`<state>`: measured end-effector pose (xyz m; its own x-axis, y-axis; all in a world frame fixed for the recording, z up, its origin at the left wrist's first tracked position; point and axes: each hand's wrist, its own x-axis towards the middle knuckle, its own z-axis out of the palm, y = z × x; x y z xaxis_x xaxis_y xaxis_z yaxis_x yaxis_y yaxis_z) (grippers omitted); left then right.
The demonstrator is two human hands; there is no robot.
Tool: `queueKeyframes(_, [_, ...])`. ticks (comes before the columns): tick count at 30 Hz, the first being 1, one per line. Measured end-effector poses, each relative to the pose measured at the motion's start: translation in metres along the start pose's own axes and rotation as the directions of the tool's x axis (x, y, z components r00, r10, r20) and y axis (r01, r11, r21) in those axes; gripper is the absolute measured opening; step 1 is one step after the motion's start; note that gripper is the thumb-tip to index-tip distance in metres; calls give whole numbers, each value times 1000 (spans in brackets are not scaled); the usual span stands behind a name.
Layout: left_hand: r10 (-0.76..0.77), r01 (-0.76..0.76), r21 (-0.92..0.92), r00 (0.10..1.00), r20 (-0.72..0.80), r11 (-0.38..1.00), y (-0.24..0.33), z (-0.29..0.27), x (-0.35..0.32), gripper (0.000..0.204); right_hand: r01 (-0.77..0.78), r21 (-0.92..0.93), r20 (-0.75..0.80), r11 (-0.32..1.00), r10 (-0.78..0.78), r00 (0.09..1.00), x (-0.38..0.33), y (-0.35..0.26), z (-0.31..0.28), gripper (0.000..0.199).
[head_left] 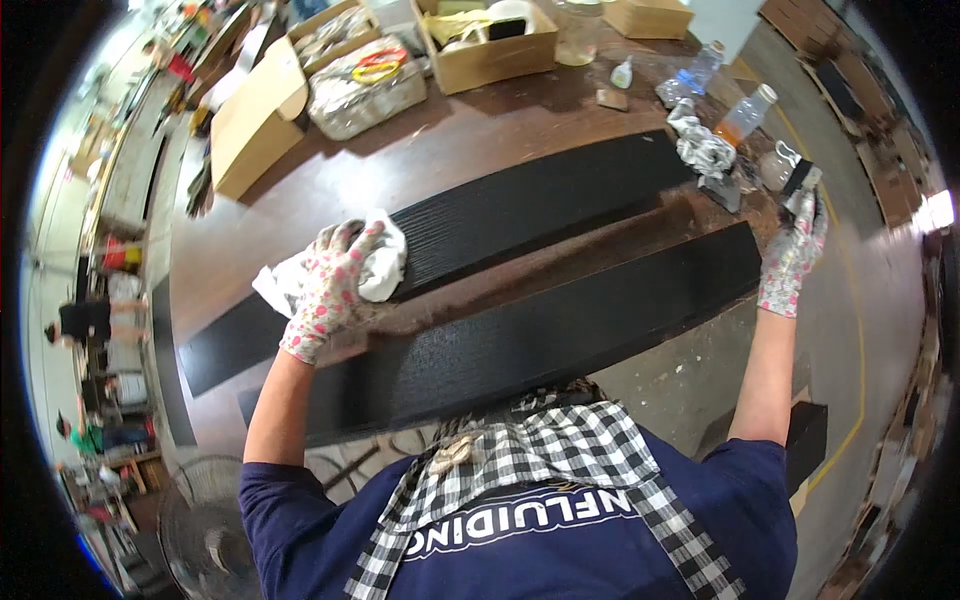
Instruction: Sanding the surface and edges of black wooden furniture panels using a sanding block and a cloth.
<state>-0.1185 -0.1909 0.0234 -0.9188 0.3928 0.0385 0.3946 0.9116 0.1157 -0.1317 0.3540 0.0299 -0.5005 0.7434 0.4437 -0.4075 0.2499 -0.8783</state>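
Note:
My left hand point(330, 285), in a white glove with pink dots, grips a crumpled white cloth point(383, 265). The cloth rests on the far black board point(540, 195), whose face shows a wood-grain texture. Nearer to me lies a second long black board point(530, 330), roughly parallel to the first. At the table's right edge my right hand point(795, 258), gloved alike, has its fingers closed on a small flat black-and-tan piece point(803, 182). Its exact kind is unclear. A clear plastic container point(778, 163) is just beyond that piece.
Crumpled grey rags point(703, 145) lie beside a bottle with orange liquid point(745, 115) and another clear bottle point(697, 72). Along the table's far side stand an open carton point(490, 68), a plastic-wrapped bundle point(365, 95) and a small dropper bottle point(622, 73). A fan point(210, 530) stands lower left.

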Motion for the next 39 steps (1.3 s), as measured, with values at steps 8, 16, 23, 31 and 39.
queueKeyframes(8, [-74,78,-16,981,182,997,-45,62,18,100,-100,-6,-79,995,99,992,-53,-4,-28,38])
queueKeyframes(16, [75,-69,-226,997,20,972,-71,82,22,69,-150,-10,79,989,150,986,-106,21,-14,37])
queueKeyframes(23, [-542,-109,-929,785,-299,355,-87,-16,11,48,-237,-24,140,971,238,961,-121,31,4,37])
queueKeyframes(31, [-775,-573,-820,527,-348,-22,32,-113,-82,70,-195,-51,208,979,202,957,-126,33,5,38])
queueKeyframes(39, [-221,127,-951,973,64,281,53,-53,-100,52,-126,-56,251,990,137,958,-121,45,0,38])
